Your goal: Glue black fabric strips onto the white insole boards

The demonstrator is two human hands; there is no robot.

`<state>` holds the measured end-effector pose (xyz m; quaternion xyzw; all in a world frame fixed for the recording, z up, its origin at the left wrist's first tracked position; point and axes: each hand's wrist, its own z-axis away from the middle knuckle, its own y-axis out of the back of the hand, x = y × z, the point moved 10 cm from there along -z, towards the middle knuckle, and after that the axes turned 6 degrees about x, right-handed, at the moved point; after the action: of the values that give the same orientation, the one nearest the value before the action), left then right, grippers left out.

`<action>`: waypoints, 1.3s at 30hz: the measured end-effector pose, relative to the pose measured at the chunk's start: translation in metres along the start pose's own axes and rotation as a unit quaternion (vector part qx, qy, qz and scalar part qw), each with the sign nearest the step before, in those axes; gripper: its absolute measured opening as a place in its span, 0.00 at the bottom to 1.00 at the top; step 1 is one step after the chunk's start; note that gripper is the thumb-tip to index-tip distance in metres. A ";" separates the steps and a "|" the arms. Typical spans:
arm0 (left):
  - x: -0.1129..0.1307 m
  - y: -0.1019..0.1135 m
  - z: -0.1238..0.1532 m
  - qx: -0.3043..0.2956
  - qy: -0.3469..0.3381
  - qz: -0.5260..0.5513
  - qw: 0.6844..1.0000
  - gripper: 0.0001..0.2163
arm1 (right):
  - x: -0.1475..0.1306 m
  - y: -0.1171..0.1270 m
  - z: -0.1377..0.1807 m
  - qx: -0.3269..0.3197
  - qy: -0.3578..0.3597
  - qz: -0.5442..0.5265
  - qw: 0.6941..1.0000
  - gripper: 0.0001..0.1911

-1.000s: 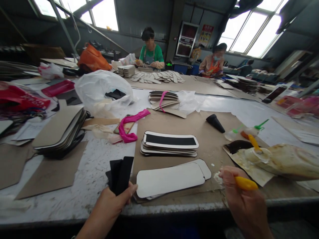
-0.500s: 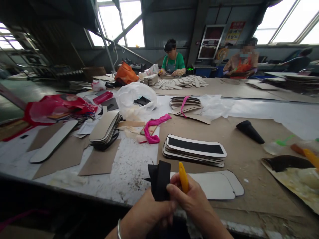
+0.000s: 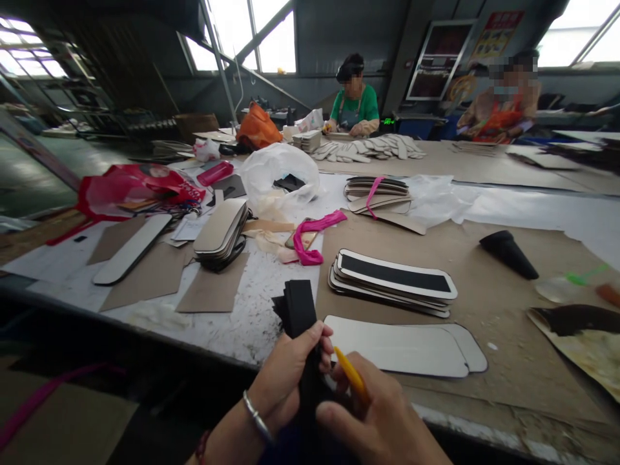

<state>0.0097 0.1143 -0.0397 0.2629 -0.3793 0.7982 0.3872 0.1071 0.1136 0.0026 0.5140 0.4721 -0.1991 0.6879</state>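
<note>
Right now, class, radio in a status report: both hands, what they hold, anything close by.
Left hand shut on black strips. Right hand grips yellow tool beside them. White board pieces lie flat just ahead.

Stack of panels [image 3: 393,284] lies behind flat panels [image 3: 402,349] on the table [image 3: 242,310].
</note>
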 end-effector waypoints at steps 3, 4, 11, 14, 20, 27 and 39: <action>-0.003 0.004 -0.002 0.018 0.002 0.024 1.000 0.10 | 0.002 -0.015 0.006 -0.010 0.035 0.097 0.995 0.07; -0.004 0.005 -0.002 0.022 0.002 0.030 0.999 0.09 | 0.004 -0.017 0.006 -0.008 0.042 0.111 0.993 0.08; -0.002 0.029 -0.001 0.082 -0.026 -0.025 0.996 0.14 | 0.018 -0.005 0.003 -0.080 -0.021 0.046 0.995 0.09; 0.000 0.038 -0.009 0.104 -0.065 -0.063 0.990 0.16 | 0.032 0.016 -0.002 -0.065 -0.057 0.014 0.996 0.10; -0.011 0.031 -0.028 0.072 -0.056 -0.158 0.983 0.18 | 0.069 0.024 -0.010 -0.161 -0.181 -0.079 0.967 0.17; -0.014 0.020 -0.037 0.045 -0.024 -0.246 0.968 0.11 | 0.067 0.033 -0.032 -0.238 -0.170 0.061 0.954 0.11; -0.011 0.020 -0.043 0.019 0.001 -0.325 0.945 0.10 | 0.067 0.033 -0.063 -0.259 -0.123 0.198 0.937 0.07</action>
<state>-0.0058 0.1361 -0.0799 0.3786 -0.2578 0.6359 0.6212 0.1359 0.1976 -0.0392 0.3722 0.3071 0.0089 0.8758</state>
